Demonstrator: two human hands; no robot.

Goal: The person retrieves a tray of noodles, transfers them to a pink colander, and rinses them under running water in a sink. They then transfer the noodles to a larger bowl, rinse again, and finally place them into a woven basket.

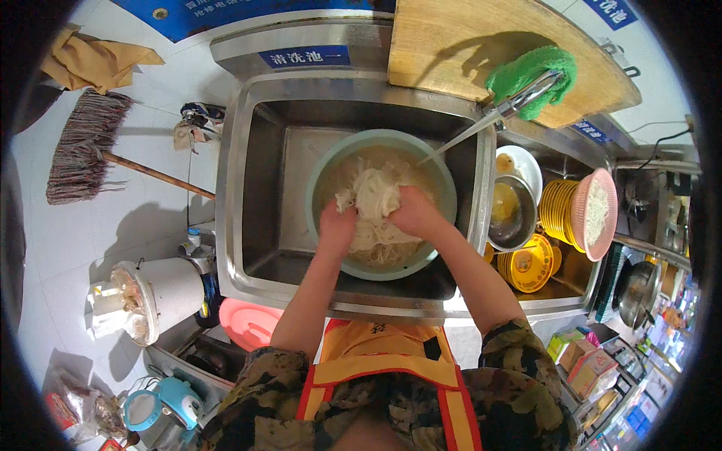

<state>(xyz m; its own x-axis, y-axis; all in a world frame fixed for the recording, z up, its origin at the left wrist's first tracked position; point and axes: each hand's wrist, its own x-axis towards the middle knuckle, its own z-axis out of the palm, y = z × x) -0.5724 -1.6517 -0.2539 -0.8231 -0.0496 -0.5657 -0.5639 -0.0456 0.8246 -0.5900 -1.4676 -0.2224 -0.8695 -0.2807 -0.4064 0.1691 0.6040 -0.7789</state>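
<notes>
A pale green basin (315, 225) stands in the stainless steel sink (265, 186). Cloudy water and thin pale shreds (383, 255) of food fill it. In the middle a wet off-white cloth (375, 191) is bunched up above the water. My left hand (338, 225) grips the cloth's left side, its fingers partly hidden in the folds. On the opposite side my right hand (414, 211) holds another part of the cloth. Water runs into the basin from a metal faucet (527, 96) wrapped with a green cloth (530, 73).
A wooden board (445, 39) leans behind the sink. The right-hand sink holds a metal pot (522, 225), yellow dishes (527, 264) and a pink basket (609, 214) with white shreds. A mop (90, 146) and a white bucket (169, 299) are at the left.
</notes>
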